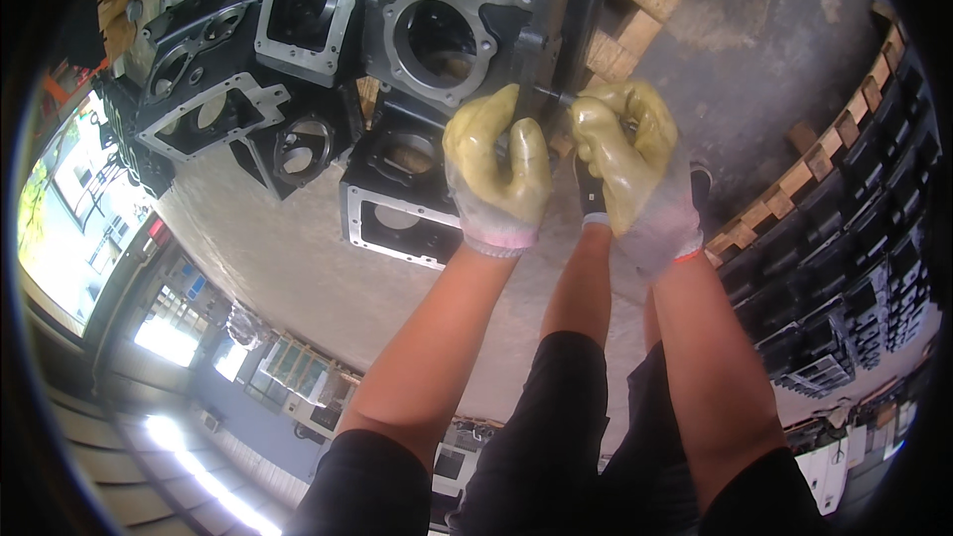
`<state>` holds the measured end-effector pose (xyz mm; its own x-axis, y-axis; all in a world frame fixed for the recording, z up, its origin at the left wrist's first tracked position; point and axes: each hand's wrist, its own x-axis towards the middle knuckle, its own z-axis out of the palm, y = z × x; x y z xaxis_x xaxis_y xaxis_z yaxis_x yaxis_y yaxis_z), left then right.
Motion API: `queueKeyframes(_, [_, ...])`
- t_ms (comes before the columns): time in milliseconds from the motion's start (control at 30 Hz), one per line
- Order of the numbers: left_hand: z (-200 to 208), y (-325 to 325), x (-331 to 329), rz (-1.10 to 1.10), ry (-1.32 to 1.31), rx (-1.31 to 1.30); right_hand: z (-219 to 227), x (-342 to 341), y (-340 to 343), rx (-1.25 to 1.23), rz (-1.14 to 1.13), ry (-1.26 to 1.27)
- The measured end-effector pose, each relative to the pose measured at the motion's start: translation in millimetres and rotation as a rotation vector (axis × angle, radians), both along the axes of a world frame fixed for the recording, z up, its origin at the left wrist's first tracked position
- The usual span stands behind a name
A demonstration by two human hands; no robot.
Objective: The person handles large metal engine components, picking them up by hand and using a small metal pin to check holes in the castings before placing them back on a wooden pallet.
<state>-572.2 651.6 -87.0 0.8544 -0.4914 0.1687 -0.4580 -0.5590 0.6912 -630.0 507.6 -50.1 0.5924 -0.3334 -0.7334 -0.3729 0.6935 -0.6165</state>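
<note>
Left hand [499, 164]: half-curled beside the large black housing [508, 25]; cannot tell whether it grips anything
Right hand [629, 159]: closed on a dark rod [553, 94], at the housing's lower right
Framed casting [407, 202]: below the housing
Wooden blocks [643, 0]: right of it

Daylight blows out the window opening [74, 203] on my left; a strip light [204, 471] glares there too. Highlights glisten on my right glove [627, 164]; fisheye distortion bows the wooden pallet [794, 179] at right.
</note>
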Motion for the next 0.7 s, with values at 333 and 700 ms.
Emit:
queueKeyframes(333, [-1.4, -1.4, 0.2, 0.017, -0.029, -0.026, 15.8, 13.6, -26.6, 0.236, 0.231, 0.279])
queueKeyframes(700, [5.6, -1.5, 1.8, -0.009, 0.0, 0.028, 21.0, 18.0, -27.2, 0.196, 0.181, 0.237])
